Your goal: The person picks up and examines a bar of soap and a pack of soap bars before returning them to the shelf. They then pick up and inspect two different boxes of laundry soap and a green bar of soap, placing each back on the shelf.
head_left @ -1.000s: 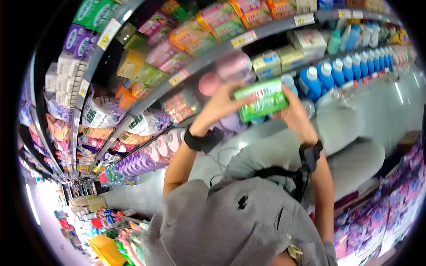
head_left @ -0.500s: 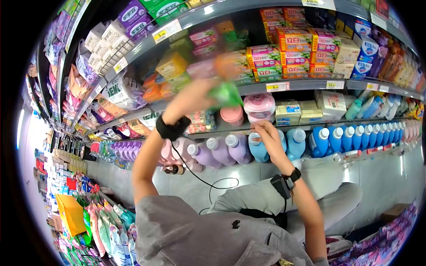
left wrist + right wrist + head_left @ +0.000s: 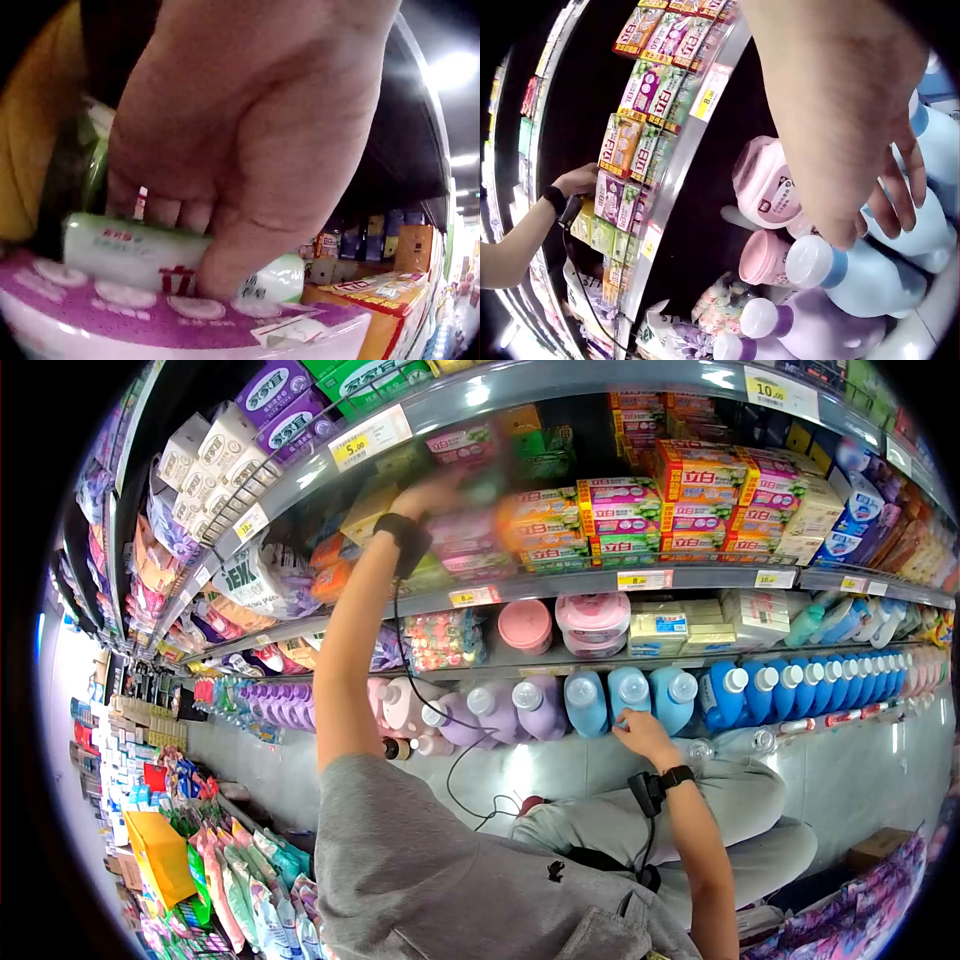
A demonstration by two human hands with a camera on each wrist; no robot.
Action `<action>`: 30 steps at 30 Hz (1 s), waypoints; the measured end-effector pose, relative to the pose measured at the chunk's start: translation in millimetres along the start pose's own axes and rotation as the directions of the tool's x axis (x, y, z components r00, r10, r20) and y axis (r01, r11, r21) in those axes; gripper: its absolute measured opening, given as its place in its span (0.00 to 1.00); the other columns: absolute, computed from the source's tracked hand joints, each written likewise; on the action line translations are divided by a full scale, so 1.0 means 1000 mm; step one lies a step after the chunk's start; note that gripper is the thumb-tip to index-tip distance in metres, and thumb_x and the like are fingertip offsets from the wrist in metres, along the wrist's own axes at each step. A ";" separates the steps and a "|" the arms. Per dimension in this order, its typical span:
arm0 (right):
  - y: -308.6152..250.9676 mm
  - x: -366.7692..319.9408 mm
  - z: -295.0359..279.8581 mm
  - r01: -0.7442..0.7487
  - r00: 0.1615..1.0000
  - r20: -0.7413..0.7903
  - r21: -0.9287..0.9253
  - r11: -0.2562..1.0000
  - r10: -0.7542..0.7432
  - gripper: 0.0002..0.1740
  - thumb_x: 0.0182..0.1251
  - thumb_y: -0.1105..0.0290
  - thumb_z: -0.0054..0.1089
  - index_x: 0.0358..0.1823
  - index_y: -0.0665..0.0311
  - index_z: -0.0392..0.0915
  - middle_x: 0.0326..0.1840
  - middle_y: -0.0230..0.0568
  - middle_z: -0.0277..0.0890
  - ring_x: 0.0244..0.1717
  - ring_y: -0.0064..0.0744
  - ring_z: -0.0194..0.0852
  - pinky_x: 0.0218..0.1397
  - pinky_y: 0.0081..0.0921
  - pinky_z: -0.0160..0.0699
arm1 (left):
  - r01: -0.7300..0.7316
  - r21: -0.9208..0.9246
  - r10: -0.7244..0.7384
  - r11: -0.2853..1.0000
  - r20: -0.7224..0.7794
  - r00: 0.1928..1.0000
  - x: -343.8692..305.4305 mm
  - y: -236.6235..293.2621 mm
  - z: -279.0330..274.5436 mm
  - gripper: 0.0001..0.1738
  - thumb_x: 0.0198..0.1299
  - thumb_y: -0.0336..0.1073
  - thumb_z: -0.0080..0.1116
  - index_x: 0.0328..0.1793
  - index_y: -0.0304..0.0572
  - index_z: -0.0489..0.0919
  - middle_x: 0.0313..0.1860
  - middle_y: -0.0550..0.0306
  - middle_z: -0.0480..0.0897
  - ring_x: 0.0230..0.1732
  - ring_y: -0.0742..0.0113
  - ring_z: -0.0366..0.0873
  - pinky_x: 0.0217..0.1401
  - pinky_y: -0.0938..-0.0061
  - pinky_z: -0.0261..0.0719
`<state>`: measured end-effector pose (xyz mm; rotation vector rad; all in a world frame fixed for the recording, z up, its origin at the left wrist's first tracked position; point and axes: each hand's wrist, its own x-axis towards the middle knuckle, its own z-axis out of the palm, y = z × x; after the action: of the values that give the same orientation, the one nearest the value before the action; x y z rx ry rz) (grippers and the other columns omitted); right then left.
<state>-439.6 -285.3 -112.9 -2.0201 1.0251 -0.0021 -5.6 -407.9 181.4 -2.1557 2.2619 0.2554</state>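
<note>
My left hand (image 3: 440,497) reaches into the middle shelf, blurred in the head view. In the left wrist view it grips a green-and-white soap pack (image 3: 124,251), thumb across the front and fingers behind. The pack sits right over the top of a purple-and-pink soap box (image 3: 161,309). Lower down, my right hand (image 3: 647,737) hangs with loosely bent fingers beside the light blue bottles (image 3: 628,688). In the right wrist view its fingers overlap a light blue bottle (image 3: 874,277), and nothing shows in its grasp.
Stacked orange and pink soap boxes (image 3: 700,485) stand right of my left hand. The shelf edge (image 3: 560,585) carries price tags. Below are pink tubs (image 3: 592,625) and purple bottles (image 3: 495,710). A black cable (image 3: 450,765) trails from my left wrist.
My left hand has carried the green soap pack from in front of me up and left into the shelf. The right hand has let go of it and dropped towards the bottles.
</note>
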 end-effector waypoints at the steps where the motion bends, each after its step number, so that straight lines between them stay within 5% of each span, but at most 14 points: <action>1: -0.001 0.001 0.002 0.002 1.000 0.013 0.000 1.000 -0.002 0.15 0.59 0.61 0.58 0.41 0.65 0.76 0.38 0.51 0.79 0.42 0.52 0.76 0.44 0.41 0.75 | -0.009 -0.051 0.012 0.999 0.050 0.999 0.004 -0.005 0.009 0.33 0.47 0.34 0.59 0.63 0.35 0.68 0.60 0.41 0.71 0.63 0.48 0.67 0.63 0.65 0.66; 5: 0.003 0.001 -0.001 -0.003 0.999 0.047 -0.015 1.000 0.004 0.16 0.59 0.60 0.58 0.42 0.64 0.76 0.38 0.52 0.79 0.43 0.52 0.76 0.45 0.42 0.75 | 0.093 -0.105 -0.081 0.990 0.116 0.990 0.010 -0.017 0.019 0.36 0.38 0.27 0.50 0.63 0.35 0.69 0.62 0.42 0.69 0.64 0.50 0.65 0.64 0.67 0.64; 6: 0.003 0.002 0.001 -0.004 0.999 0.054 -0.010 1.000 0.004 0.16 0.59 0.60 0.58 0.42 0.64 0.76 0.38 0.52 0.78 0.43 0.53 0.76 0.45 0.42 0.75 | 0.024 -0.062 -0.012 0.998 0.185 0.983 0.004 -0.008 0.007 0.33 0.49 0.36 0.55 0.65 0.37 0.67 0.66 0.43 0.66 0.67 0.52 0.62 0.67 0.67 0.61; 9: 0.005 0.005 0.004 0.073 0.997 -0.022 -0.070 0.995 -0.075 0.15 0.58 0.60 0.59 0.40 0.65 0.77 0.36 0.53 0.79 0.41 0.51 0.77 0.44 0.39 0.75 | 0.130 -0.230 -0.089 0.964 0.182 0.979 0.001 -0.026 0.017 0.37 0.60 0.56 0.52 0.69 0.41 0.64 0.70 0.47 0.61 0.71 0.55 0.57 0.71 0.68 0.55; 13: -0.004 0.001 -0.006 -0.007 0.997 0.072 -0.055 0.998 0.011 0.18 0.58 0.58 0.59 0.43 0.63 0.76 0.38 0.53 0.79 0.43 0.52 0.76 0.45 0.40 0.74 | 0.056 -0.497 -0.008 0.866 0.098 0.995 -0.014 -0.014 0.008 0.45 0.59 0.70 0.41 0.72 0.45 0.61 0.73 0.51 0.57 0.73 0.58 0.53 0.73 0.69 0.49; 15: -0.002 0.000 -0.005 -0.019 0.995 0.095 -0.064 0.998 0.025 0.19 0.58 0.57 0.58 0.45 0.62 0.75 0.39 0.53 0.79 0.43 0.53 0.76 0.46 0.41 0.74 | 0.133 -0.379 -0.095 0.916 0.117 0.989 -0.028 0.036 -0.013 0.44 0.60 0.69 0.41 0.72 0.45 0.61 0.73 0.52 0.58 0.73 0.59 0.52 0.74 0.70 0.47; 17: 0.002 0.001 -0.004 -0.010 0.994 0.108 -0.077 0.997 0.019 0.20 0.58 0.56 0.58 0.45 0.62 0.75 0.40 0.53 0.79 0.44 0.53 0.76 0.47 0.41 0.74 | 0.060 -0.372 -0.009 0.926 0.138 0.990 -0.027 0.033 -0.007 0.44 0.59 0.68 0.45 0.72 0.45 0.61 0.72 0.50 0.59 0.73 0.58 0.54 0.73 0.70 0.50; 20: 0.005 0.003 -0.001 -0.012 0.993 0.114 -0.081 0.997 0.021 0.20 0.58 0.55 0.57 0.46 0.63 0.75 0.42 0.53 0.78 0.46 0.53 0.75 0.48 0.41 0.73 | -0.125 -0.099 0.135 0.987 0.102 0.986 -0.017 0.018 0.013 0.44 0.57 0.65 0.52 0.73 0.46 0.58 0.70 0.48 0.62 0.72 0.57 0.55 0.72 0.69 0.53; 23: 0.008 0.003 0.000 -0.037 0.993 0.111 -0.080 0.996 0.046 0.20 0.58 0.56 0.58 0.45 0.63 0.76 0.43 0.51 0.78 0.47 0.51 0.75 0.48 0.40 0.74 | -0.093 -0.140 0.111 0.986 0.119 0.987 -0.014 0.023 0.007 0.41 0.59 0.63 0.50 0.71 0.44 0.60 0.69 0.48 0.63 0.71 0.58 0.56 0.71 0.69 0.55; 26: 0.007 -0.001 -0.004 -0.046 0.993 0.103 -0.078 0.996 0.054 0.19 0.58 0.57 0.58 0.44 0.64 0.76 0.44 0.49 0.78 0.47 0.50 0.75 0.48 0.40 0.75 | -0.127 -0.289 0.130 0.949 -0.007 0.991 -0.023 0.051 -0.018 0.37 0.60 0.59 0.54 0.69 0.45 0.63 0.66 0.49 0.67 0.67 0.58 0.62 0.67 0.70 0.60; 27: 0.006 -0.002 -0.006 -0.044 0.994 0.101 -0.077 0.996 0.052 0.19 0.58 0.57 0.58 0.44 0.64 0.75 0.44 0.49 0.78 0.48 0.50 0.75 0.48 0.41 0.75 | -0.252 -0.313 0.223 0.916 -0.126 0.967 0.008 -0.005 -0.003 0.33 0.60 0.52 0.57 0.66 0.44 0.66 0.62 0.49 0.71 0.64 0.59 0.67 0.63 0.70 0.66; 29: 0.011 0.000 -0.003 -0.037 0.995 0.092 -0.073 0.997 0.044 0.20 0.59 0.55 0.57 0.45 0.62 0.76 0.44 0.51 0.78 0.48 0.51 0.75 0.49 0.41 0.74 | -0.242 -0.345 0.085 0.907 -0.413 0.907 0.003 0.008 -0.016 0.24 0.60 0.43 0.59 0.60 0.41 0.72 0.52 0.50 0.78 0.55 0.61 0.75 0.55 0.71 0.72; 30: 0.013 0.001 -0.002 -0.034 0.995 0.086 -0.071 0.997 0.040 0.20 0.59 0.55 0.57 0.45 0.62 0.76 0.44 0.52 0.78 0.48 0.52 0.74 0.49 0.42 0.73 | -0.141 -0.227 0.029 0.964 -0.436 0.900 0.009 -0.001 -0.017 0.22 0.59 0.41 0.59 0.57 0.40 0.73 0.49 0.50 0.79 0.51 0.62 0.76 0.52 0.71 0.73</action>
<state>-448.3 -291.8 -120.9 -2.0444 1.0195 0.1420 -2.9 -419.1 197.4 -2.4455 2.6951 0.0750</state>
